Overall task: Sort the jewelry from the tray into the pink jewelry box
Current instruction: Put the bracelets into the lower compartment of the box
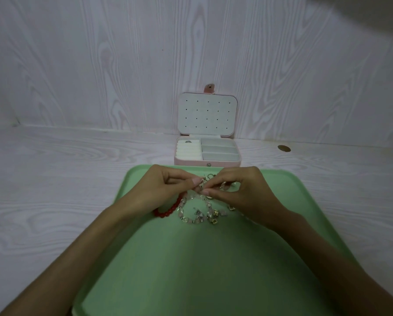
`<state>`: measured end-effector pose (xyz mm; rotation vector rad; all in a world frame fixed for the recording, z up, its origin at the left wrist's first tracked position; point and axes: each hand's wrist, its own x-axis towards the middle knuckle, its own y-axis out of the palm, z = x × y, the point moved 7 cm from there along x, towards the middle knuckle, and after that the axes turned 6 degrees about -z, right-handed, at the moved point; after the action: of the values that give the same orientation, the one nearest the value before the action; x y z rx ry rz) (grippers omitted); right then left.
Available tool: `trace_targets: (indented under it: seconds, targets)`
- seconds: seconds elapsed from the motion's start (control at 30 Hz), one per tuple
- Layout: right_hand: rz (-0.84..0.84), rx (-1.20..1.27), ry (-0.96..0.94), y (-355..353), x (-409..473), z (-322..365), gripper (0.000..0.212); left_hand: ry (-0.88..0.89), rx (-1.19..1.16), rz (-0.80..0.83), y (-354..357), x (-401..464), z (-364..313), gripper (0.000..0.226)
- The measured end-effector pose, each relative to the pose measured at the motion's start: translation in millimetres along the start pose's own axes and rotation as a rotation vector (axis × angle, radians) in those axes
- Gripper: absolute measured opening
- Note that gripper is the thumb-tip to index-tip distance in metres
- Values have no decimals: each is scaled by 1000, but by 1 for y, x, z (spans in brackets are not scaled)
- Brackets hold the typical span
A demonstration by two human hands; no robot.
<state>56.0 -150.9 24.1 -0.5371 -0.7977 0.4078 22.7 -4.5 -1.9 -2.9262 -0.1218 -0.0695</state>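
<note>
Both your left hand [168,185] and right hand [236,190] pinch one small silver piece [201,184] over the green tray's [191,258] far end; pink jewelry box [208,153] sits open straight ahead, just beyond.
</note>
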Motion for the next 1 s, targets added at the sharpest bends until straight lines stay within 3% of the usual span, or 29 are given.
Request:
trace_targets:
  seconds: [0.17,0.37,0.53,0.83,1.0]
  targets:
    - [-6,1,12,3,-2,-5,13,50,99,50,3,0,-3,11]
    - [-49,-51,-31,-1,0,1,15,202,235,-40,0,1,-14,9]
    - [-92,162,191,-19,33,-8,20,282,308,-73,-17,32,-39,11]
    - [-161,-78,114,-13,110,-36,18,281,191,-141,-39,105,-34,18]
    - [-173,-322,31,9,122,-58,15,182,353,-157,-56,132,-6,16]
